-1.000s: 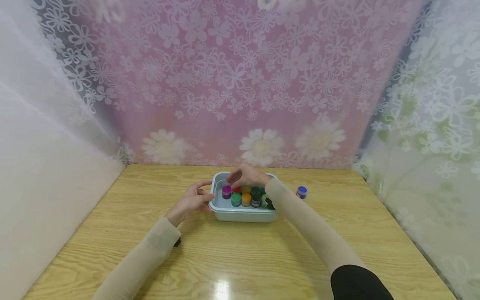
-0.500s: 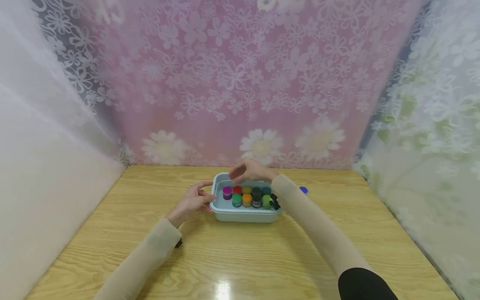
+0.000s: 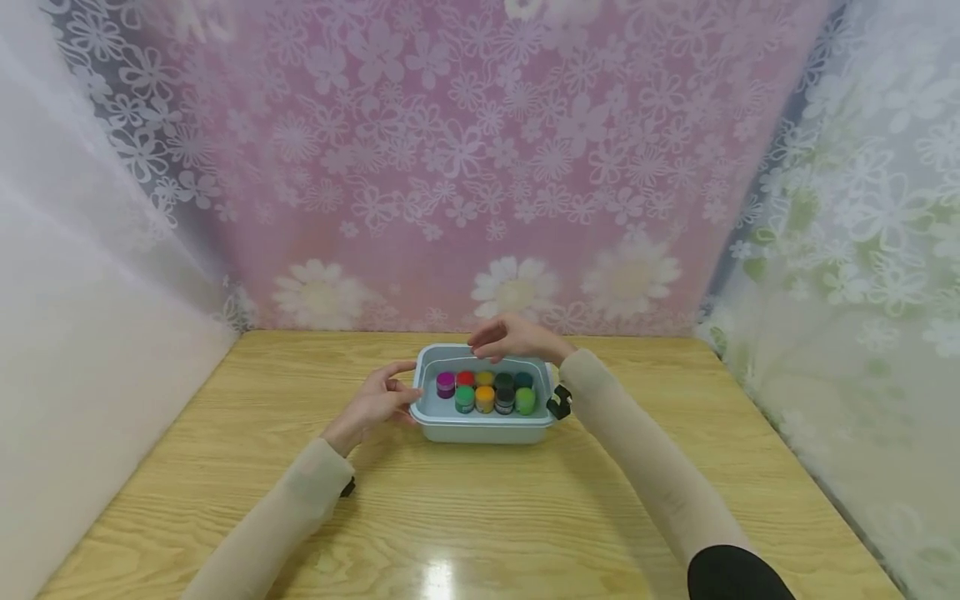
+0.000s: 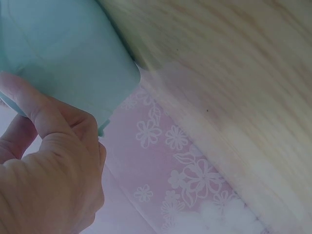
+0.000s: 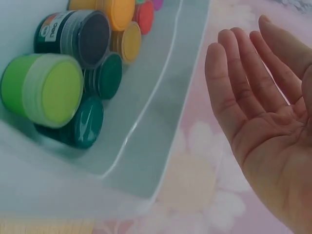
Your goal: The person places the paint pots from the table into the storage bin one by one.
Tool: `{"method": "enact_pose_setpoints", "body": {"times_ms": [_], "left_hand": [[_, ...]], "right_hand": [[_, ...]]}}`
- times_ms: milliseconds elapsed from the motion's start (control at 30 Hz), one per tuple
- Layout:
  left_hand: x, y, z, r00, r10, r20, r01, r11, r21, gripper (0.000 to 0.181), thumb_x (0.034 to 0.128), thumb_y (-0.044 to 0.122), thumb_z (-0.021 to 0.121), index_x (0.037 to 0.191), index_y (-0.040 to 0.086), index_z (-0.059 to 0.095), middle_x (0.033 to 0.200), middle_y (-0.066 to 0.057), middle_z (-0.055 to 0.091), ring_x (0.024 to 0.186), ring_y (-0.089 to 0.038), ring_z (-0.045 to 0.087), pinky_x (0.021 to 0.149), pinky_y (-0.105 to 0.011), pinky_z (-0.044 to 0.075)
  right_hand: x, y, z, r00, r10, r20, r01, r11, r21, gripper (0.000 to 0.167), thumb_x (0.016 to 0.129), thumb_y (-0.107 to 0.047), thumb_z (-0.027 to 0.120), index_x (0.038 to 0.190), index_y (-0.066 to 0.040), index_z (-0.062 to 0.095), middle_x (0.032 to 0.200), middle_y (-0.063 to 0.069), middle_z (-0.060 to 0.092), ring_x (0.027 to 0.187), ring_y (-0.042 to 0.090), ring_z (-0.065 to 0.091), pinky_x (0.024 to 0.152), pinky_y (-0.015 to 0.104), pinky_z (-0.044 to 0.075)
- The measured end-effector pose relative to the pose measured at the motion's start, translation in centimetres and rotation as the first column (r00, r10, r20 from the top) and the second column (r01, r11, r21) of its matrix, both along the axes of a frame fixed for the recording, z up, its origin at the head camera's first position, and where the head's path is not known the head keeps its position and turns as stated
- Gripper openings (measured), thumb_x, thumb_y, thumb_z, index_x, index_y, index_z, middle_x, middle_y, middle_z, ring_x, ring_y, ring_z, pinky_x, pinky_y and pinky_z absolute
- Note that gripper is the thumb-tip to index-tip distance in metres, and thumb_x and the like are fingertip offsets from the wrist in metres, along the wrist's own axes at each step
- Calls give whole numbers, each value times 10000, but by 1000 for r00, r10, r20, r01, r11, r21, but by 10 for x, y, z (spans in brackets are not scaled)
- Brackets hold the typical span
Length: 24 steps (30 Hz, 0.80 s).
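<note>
A pale blue plastic bin (image 3: 480, 433) holds several small paint jars with coloured lids. The purple jar (image 3: 446, 384) is leftmost; beside it the others stand close in two rows, with the light green jar (image 3: 525, 402) at the front right. My left hand (image 3: 372, 402) grips the bin's left wall, thumb at the rim; the left wrist view shows that hand against the bin (image 4: 68, 53). Over the bin's back edge hovers my right hand (image 3: 517, 337). In the right wrist view its fingers (image 5: 251, 73) are relaxed and apart from the jars, with nothing in the palm.
Everything stands on a wood-grain table (image 3: 450, 508). A pink floral curtain (image 3: 465, 167) hangs along the table's back edge, and pale curtains (image 3: 847, 275) flank the sides. The bin's left end has bare floor (image 3: 432, 406) beside the purple jar.
My right hand has drawn rightward and back from above the jars, uncovering the red and yellow lids. A blue jar right of the bin is now hidden by my right arm. My left hand keeps its grip.
</note>
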<state>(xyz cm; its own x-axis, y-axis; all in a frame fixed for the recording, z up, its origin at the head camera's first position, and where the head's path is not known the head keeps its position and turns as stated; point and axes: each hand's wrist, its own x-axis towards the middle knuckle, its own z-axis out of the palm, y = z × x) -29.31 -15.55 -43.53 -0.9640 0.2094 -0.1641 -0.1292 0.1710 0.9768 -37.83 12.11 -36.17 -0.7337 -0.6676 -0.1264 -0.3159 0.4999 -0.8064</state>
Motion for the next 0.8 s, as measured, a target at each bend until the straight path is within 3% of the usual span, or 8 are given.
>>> {"method": "enact_pose_setpoints", "body": {"times_ms": [300,500,633,800], "left_hand": [[8,-5,4,1000,13,-5,-13,1000,-9,611,933,75,658,1485,122,401,1064,-247,579,709,-198,630,772,-516,603],[13,-4,8,1000,8,-2,-8,1000,-12,609,935,85,658,1485,131,400,1093,-252,573,746,-195,612,757,-484,612],[11,-2,8,1000,4,0,-4,1000,-13,614,935,89,661,1486,135,395,1083,-238,573,727,-191,615,750,-474,615],[7,1,6,1000,-6,3,6,1000,-9,611,936,91,660,1485,145,397,1076,-231,578,699,-195,633,765,-493,610]], "right_hand": [[4,29,0,1000,-17,4,18,999,-51,403,941,-192,676,1297,-11,619,1275,218,636,1134,427,606,925,537,544],[8,54,-3,997,-72,8,73,995,-70,380,940,-216,678,1277,-45,639,1250,187,658,1104,357,639,908,509,561],[10,76,-6,991,-132,9,132,989,-69,370,935,-238,686,1268,-82,648,1246,133,670,1091,299,652,887,445,581],[14,104,-13,984,-178,-16,175,980,-95,364,946,-219,669,1280,-77,638,1272,165,648,1111,300,648,903,476,571]]}}
